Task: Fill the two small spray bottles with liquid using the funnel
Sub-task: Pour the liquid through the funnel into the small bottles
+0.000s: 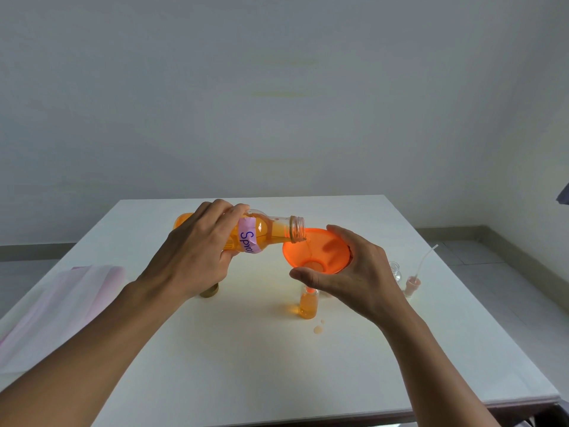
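We see the left hand's fingers curled over the top of a clear supply bottle, with the thumb pressed to its underside. The left hand holds this bottle almost level, and a purple label shows beside the thumb. The bottle's open mouth hangs over the rim of an orange funnel, and a thin orange stream runs from its lip into the bowl.

The right hand cups the funnel from its right side. Its thumb lies along the near rim and its fingers wrap the far wall. The funnel's spout sits in the neck of a small spray bottle, which stands upright on the white table.

**Containers.** The supply bottle is partly full of orange liquid. The small spray bottle holds the same liquid almost to its shoulder. A second small bottle, clear and partly hidden behind the right hand, shows no colour inside. A pump head with dip tube stands just beside it.

**Edges and room.** All of this sits near the table's middle, well apart from every edge. Spilled drops lie just in front of the filled bottle, and beyond them white tabletop runs to the near edge. A gold cap lies under the left wrist. A pale pink cloth covers the left margin.
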A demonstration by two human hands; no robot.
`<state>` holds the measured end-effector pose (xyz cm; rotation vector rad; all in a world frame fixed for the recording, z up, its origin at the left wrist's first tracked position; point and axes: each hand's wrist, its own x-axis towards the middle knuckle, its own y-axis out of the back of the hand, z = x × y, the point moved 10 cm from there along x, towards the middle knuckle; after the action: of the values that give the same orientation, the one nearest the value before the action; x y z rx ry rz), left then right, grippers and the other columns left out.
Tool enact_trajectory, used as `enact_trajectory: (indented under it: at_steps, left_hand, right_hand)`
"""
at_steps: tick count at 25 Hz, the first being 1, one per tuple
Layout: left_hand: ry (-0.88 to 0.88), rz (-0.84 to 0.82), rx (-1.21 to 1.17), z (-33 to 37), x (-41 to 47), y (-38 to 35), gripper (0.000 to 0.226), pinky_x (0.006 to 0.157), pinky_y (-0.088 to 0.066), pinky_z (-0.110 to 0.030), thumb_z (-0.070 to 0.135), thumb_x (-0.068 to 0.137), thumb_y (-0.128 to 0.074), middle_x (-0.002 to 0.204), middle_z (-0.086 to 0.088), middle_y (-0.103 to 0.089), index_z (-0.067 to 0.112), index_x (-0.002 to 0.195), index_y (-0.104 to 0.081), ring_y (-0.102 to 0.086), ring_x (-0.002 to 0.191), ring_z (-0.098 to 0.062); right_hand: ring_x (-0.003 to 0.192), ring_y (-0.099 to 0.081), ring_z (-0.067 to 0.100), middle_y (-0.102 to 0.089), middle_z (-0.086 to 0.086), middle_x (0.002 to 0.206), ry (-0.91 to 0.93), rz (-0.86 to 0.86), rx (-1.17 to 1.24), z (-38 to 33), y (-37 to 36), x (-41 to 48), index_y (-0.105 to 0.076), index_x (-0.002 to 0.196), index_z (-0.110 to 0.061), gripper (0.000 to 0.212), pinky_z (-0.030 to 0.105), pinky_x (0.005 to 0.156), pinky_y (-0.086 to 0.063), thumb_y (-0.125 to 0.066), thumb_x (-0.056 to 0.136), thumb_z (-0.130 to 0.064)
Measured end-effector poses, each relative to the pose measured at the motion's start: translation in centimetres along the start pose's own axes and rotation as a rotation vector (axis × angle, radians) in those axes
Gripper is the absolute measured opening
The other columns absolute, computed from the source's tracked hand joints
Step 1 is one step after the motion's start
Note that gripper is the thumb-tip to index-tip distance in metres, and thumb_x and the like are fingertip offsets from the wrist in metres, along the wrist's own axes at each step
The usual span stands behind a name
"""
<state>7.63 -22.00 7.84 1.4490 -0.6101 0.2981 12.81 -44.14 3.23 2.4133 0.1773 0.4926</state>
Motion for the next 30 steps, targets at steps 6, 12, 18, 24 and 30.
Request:
enact_trajectory:
  at_steps: [6,12,18,24,30]
  left_hand:
    - [0.003,-0.004,0.002,-0.05,0.03,0.00,0.071,0.068,-0.055,-0.035,0.017,0.073,-0.080,0.121,-0.001,-0.056,0.016,0.136,-0.048,-0.054,0.110,-0.023]
    - [-0.002,-0.002,0.003,0.06,0.05,0.30,0.072,0.067,-0.055,-0.035,0.015,0.072,-0.082,0.120,-0.003,-0.057,0.014,0.135,-0.050,-0.056,0.108,-0.024]
    - [-0.004,-0.003,0.006,0.19,0.08,0.27,0.071,0.067,-0.055,-0.035,0.016,0.071,-0.082,0.119,-0.003,-0.057,0.014,0.135,-0.050,-0.056,0.108,-0.024]
    - [0.001,-0.005,0.002,0.16,0.06,0.23,0.071,0.067,-0.055,-0.035,0.017,0.072,-0.082,0.120,-0.002,-0.057,0.015,0.136,-0.049,-0.055,0.108,-0.023]
    - [0.004,-0.004,0.007,0.11,-0.02,0.15,0.071,0.067,-0.054,-0.035,0.017,0.073,-0.081,0.119,-0.001,-0.056,0.016,0.136,-0.049,-0.055,0.109,-0.023]
  right_hand:
    - [0.123,-0.056,0.017,-0.059,-0.004,0.140,0.004,0.001,-0.001,-0.11,-0.14,0.19,-0.049,0.146,-0.026,0.117,0.036,0.098,-0.051,-0.072,0.047,-0.085]
    - [0.124,-0.056,0.017,-0.059,-0.003,0.141,0.010,-0.002,-0.006,-0.19,-0.11,0.20,-0.049,0.146,-0.025,0.118,0.037,0.100,-0.051,-0.072,0.046,-0.083]
    - [0.125,-0.055,0.018,-0.058,-0.003,0.142,0.004,-0.013,-0.008,-0.16,-0.24,0.19,-0.049,0.147,-0.026,0.120,0.038,0.100,-0.052,-0.070,0.045,-0.085]
    - [0.123,-0.055,0.017,-0.059,-0.003,0.141,0.004,-0.010,-0.009,-0.18,-0.26,0.26,-0.049,0.146,-0.025,0.120,0.034,0.097,-0.049,-0.068,0.044,-0.085]
    - [0.125,-0.055,0.019,-0.058,-0.002,0.143,0.002,-0.017,-0.017,-0.18,-0.42,0.33,-0.048,0.147,-0.025,0.123,0.037,0.098,-0.050,-0.065,0.043,-0.088]
